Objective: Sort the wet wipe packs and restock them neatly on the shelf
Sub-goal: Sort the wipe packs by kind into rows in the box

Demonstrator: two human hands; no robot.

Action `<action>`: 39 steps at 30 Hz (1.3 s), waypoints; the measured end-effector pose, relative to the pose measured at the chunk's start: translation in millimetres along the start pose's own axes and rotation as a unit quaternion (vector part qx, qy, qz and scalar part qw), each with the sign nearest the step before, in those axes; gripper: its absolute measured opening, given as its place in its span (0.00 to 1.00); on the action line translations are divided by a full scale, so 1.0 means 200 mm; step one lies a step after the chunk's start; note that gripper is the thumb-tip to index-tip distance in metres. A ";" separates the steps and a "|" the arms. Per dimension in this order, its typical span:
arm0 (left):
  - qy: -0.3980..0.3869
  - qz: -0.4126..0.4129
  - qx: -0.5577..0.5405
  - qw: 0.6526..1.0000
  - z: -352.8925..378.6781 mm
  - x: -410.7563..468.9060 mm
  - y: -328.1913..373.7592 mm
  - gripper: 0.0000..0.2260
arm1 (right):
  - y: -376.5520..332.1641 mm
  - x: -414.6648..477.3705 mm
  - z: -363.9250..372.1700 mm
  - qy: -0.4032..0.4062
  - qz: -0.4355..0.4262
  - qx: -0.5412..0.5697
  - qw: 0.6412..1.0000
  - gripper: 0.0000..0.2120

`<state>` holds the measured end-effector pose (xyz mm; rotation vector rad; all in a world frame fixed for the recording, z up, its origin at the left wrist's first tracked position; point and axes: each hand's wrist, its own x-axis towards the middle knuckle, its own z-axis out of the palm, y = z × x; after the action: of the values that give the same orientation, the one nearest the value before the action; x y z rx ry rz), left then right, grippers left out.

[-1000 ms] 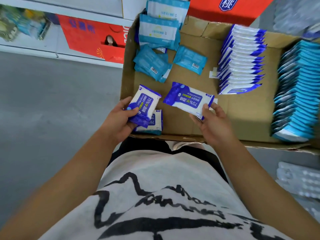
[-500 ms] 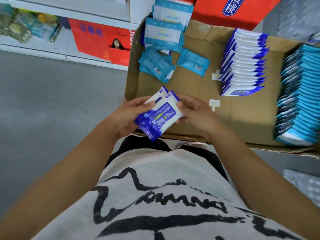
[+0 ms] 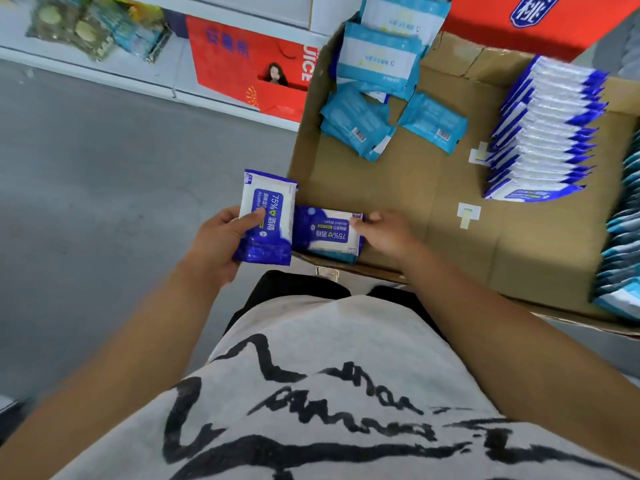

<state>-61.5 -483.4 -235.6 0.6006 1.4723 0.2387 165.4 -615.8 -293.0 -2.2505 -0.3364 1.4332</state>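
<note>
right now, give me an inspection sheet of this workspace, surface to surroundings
surface: cardboard tray, brown floor bare in the middle
job's things: left-hand pack, blue and white, held just outside the tray's left wall; corner pack lying in the near left corner; blue row standing on edge; teal row at the right edge; loose teal packs far left
clutter: two tape scraps stuck to the cardboard
hands: left hand grips the left-hand pack; right hand holds the corner pack's end
cables: nothing seen
surroundings: grey floor, white shelf, red bag
</note>
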 end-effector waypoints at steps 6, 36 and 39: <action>-0.002 0.000 -0.003 1.000 -0.03 0.00 -0.03 0.09 | 0.06 0.02 0.05 -0.007 -0.024 -0.014 1.000 0.16; -0.297 -0.018 0.199 0.934 1.26 -0.37 -0.26 0.11 | 0.31 -0.36 -0.95 0.195 -0.178 0.137 0.955 0.10; -0.250 -0.037 0.158 0.955 1.36 -0.41 -0.31 0.08 | 0.42 -0.36 -1.02 0.168 -0.070 0.174 0.968 0.16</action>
<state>181.3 -639.5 -200.4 0.7936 1.0402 -0.2052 315.8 -767.8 -204.3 -2.0810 -0.1176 0.9326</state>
